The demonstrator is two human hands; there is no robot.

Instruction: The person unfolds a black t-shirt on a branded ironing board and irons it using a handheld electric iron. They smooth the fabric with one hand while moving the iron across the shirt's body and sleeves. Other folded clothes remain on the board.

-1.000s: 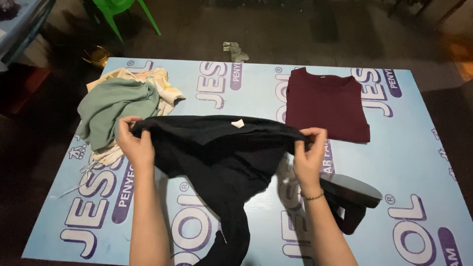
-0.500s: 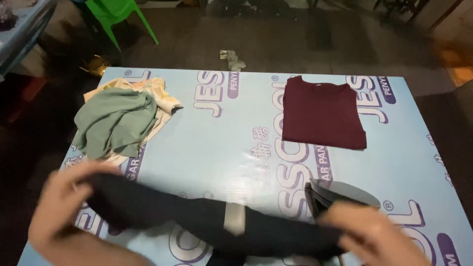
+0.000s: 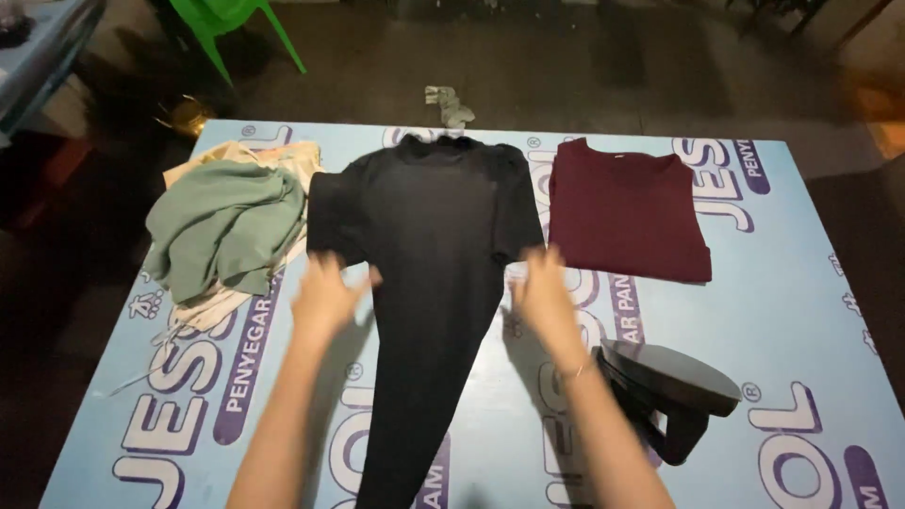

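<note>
A black short-sleeved garment [image 3: 429, 254] lies spread flat down the middle of the blue printed table cover [image 3: 782, 311], collar at the far edge, hem running off the near edge. My left hand [image 3: 325, 297] rests with spread fingers at its left side, just below the left sleeve. My right hand [image 3: 545, 290] hovers at the right side below the other sleeve, fingers apart. Neither hand grips anything.
A folded maroon shirt [image 3: 627, 212] lies at the right. A heap with a green garment [image 3: 222, 231] over cream cloth sits at the left. A dark clothes iron [image 3: 669, 391] stands near my right forearm. A green chair [image 3: 231, 24] and a grey rag [image 3: 450, 104] are on the floor beyond.
The black garment, held bunched between both hands and swung toward me, now lies spread flat on the table. Both hands have let go and rest at its sides.
</note>
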